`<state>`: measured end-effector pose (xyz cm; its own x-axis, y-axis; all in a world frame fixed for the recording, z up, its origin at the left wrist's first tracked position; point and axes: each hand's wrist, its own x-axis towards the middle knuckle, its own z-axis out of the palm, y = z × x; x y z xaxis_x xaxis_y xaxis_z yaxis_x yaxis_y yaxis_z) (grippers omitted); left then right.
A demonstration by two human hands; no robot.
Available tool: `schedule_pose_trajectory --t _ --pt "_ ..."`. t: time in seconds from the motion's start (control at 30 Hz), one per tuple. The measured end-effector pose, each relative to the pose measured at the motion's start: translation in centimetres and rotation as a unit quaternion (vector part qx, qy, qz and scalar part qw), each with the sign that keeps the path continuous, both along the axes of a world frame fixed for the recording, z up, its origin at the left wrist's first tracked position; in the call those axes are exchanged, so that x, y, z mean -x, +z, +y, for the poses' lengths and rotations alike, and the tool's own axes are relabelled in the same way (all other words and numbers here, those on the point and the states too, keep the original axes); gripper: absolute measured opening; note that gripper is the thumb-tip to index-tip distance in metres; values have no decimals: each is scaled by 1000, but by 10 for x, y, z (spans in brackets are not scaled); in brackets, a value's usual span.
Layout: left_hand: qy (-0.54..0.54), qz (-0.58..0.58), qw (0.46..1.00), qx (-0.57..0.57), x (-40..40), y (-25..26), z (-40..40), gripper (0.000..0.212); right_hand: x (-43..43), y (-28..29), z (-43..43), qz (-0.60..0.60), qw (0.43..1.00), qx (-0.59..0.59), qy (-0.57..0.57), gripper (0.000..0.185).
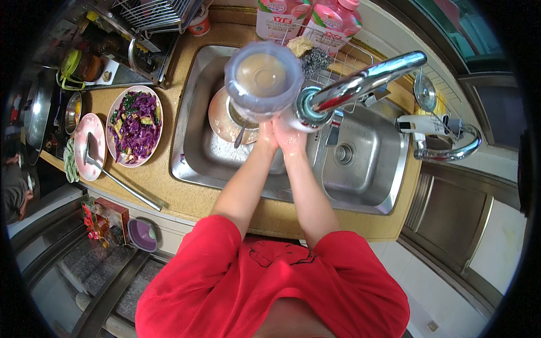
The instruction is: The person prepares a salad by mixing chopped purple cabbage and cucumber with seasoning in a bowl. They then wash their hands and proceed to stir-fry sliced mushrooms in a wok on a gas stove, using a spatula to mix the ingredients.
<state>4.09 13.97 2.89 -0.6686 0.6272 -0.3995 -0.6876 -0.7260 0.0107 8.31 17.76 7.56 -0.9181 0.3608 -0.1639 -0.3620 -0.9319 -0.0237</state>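
My left hand [267, 136] and my right hand [291, 138] are close together over the left basin of a steel double sink [198, 162]. Both look wet. A faucet-mounted water filter with a translucent round housing [264, 76] covers most of their fingers, so I cannot tell whether they hold anything. The filter joins the chrome faucet [367, 82], which reaches in from the upper right. Beyond my left hand, a pale pink dish [217, 118] lies in the basin. On it rests a bowl [249, 124], partly hidden, with a spoon handle [239, 138] sticking out.
Left of the sink are a dish of cooked purple cabbage [137, 126] and a pink plate [94, 162]. A metal spatula [127, 188] leans from that plate onto the counter. Pink detergent bottles [281, 21] and a steel-wool scourer [316, 61] are behind. The right basin has a drain [344, 153].
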Motion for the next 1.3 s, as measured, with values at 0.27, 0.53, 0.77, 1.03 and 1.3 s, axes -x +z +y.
schedule_pose_trajectory --t 0.27,0.53,0.77,1.03,1.3 --pt "-80 25 992 90 -13 -7 -17 40 56 -59 7 -235 942 -232 63 38" --pt "-138 72 977 144 15 -5 -37 42 -15 -33 -40 -328 574 -748 66 44" --pt "-152 92 972 151 24 1 -32 43 -2 -32 -38 -346 557 -755 12 42" --pt "-160 97 970 157 17 2 -33 44 -10 -28 -27 -325 618 -712 77 36" --pt "-164 81 968 169 -8 -5 -26 46 31 -64 -24 -310 923 -218 60 31"
